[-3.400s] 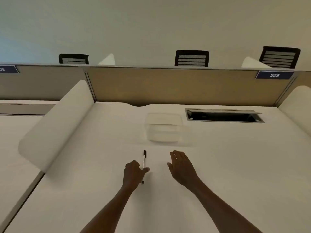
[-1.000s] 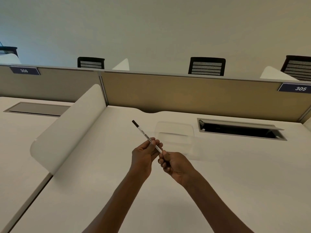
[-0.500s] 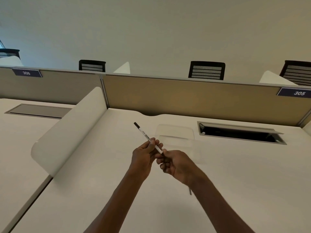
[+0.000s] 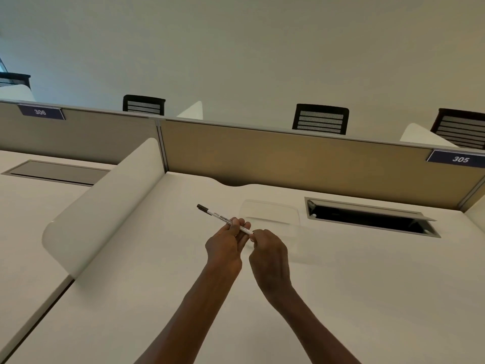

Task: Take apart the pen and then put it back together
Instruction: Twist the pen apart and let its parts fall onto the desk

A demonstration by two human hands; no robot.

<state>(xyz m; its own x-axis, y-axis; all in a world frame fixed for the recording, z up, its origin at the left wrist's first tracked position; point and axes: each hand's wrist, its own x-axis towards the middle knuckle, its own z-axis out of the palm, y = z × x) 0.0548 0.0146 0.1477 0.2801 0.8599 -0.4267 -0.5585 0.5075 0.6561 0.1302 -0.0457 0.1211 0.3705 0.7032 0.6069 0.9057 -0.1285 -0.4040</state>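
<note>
A slim white pen [image 4: 221, 218] with a black far tip is held above the white desk [image 4: 367, 285], pointing up and to the left. My left hand [image 4: 225, 245] grips its barrel near the middle, fingers curled round it. My right hand [image 4: 267, 256] is right beside it, curled fingertips pinching the pen's near end. That end is hidden behind the fingers, so I cannot tell whether a cap sits there.
A clear plastic tray [image 4: 271, 214] lies on the desk just beyond my hands. An open cable hatch [image 4: 367, 219] is at the back right. A curved white divider [image 4: 105, 206] stands on the left, and a tan partition [image 4: 288, 164] closes the back.
The pen, lying on the desk 3.4 s ago, is now lifted in both hands. Over the last second it has tilted flatter, while my right hand stays at its near end.
</note>
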